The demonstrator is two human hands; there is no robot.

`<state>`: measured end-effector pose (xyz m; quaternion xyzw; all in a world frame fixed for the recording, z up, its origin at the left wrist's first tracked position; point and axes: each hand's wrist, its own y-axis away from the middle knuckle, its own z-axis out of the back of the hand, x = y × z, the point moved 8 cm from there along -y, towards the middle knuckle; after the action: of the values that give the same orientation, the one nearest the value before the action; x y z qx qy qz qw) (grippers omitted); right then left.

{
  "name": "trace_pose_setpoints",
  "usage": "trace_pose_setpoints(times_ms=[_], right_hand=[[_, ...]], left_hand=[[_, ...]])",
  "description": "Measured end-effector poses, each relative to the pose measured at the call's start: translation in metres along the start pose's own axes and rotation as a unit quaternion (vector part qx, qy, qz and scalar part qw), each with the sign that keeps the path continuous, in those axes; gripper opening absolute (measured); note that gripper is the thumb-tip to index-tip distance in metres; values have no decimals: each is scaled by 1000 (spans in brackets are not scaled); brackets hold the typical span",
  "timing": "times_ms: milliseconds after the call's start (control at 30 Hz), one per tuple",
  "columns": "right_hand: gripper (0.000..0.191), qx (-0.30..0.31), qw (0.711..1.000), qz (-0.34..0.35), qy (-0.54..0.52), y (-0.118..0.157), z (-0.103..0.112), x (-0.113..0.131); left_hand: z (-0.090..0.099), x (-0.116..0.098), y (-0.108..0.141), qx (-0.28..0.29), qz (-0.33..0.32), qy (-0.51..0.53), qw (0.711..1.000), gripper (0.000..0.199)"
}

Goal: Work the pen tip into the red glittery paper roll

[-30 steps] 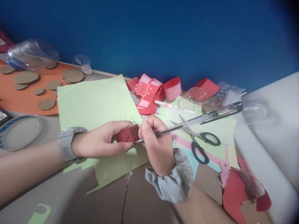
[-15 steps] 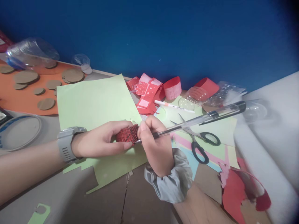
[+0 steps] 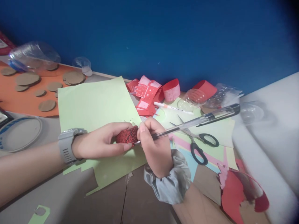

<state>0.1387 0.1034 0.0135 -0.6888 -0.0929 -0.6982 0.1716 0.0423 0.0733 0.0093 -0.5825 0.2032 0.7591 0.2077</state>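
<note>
Between the thumb and fingers of my left hand (image 3: 102,140) is a small red paper ring (image 3: 127,136) covered in a dark crosshatch pattern. My right hand (image 3: 156,146) is closed around a clear pen (image 3: 184,125) with a black grip. The pen's tip touches or nearly touches the lower right edge of the ring, beside my left thumb. Both hands are over a light green paper sheet (image 3: 93,105) with a cut lower edge. Black-handled scissors (image 3: 195,137) lie spread to the right of my right hand.
Red and pink paper strips (image 3: 149,95) and a white marker (image 3: 173,108) lie behind my hands. Cardboard discs (image 3: 28,79) rest on orange paper at left, near a plastic bottle (image 3: 35,54) and a tape roll (image 3: 20,133). A blue wall (image 3: 149,37) stands behind.
The view has shifted slightly. Both hands keep the same hold on the ring and the pen, with hardly any visible movement.
</note>
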Motion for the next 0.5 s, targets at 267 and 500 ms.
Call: trace_pose_setpoints(times_ms=[267, 500], right_hand=[[31, -1, 1000, -8, 5, 0, 1, -1], [31, 2, 1000, -15, -11, 1, 0, -4]], left_hand=[[-1, 2, 0, 4, 4, -5, 1000, 11], [-2, 1, 0, 6, 11, 15, 1000, 12]])
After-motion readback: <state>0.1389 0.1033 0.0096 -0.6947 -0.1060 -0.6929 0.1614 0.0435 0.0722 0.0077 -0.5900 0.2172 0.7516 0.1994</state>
